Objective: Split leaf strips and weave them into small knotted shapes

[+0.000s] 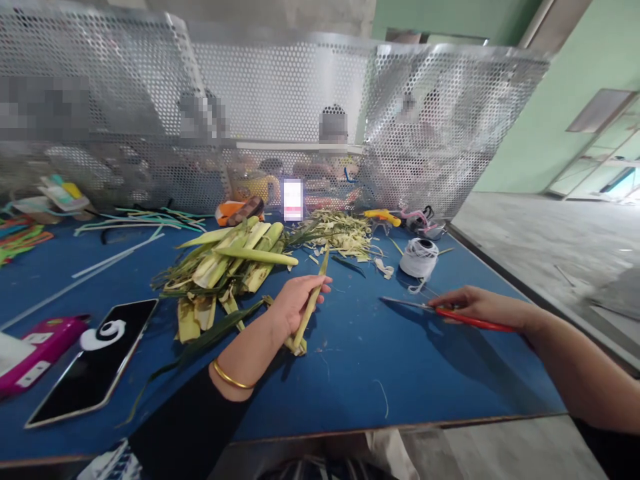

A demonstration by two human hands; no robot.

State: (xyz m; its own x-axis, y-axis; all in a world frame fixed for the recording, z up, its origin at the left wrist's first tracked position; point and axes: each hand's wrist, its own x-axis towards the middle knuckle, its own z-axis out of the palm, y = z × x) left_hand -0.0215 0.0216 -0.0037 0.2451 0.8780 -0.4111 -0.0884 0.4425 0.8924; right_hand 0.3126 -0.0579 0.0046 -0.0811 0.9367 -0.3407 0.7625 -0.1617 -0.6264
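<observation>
My left hand (293,303) is closed around a narrow yellow-green strip of corn husk (321,270), held upright at a slant over the blue table. Its pointed tip rises above my fingers, and the broader end hangs below near the tabletop. To the right, my right hand (477,303) grips a pair of red-handled scissors (406,303), whose blades point left towards the husk without touching it. The blades look closed. Left of my left hand lies a pile of corn husks (250,257), with long green leaves trailing from it. A spool of white string (419,259) stands beyond the scissors.
A heap of shredded husk (345,233) lies behind my hands, with a yellow tool (383,217) beside it. At left are a large black-screened phone (107,353) and a magenta object (53,343). A perforated metal screen (280,87) lines the back; people are behind it.
</observation>
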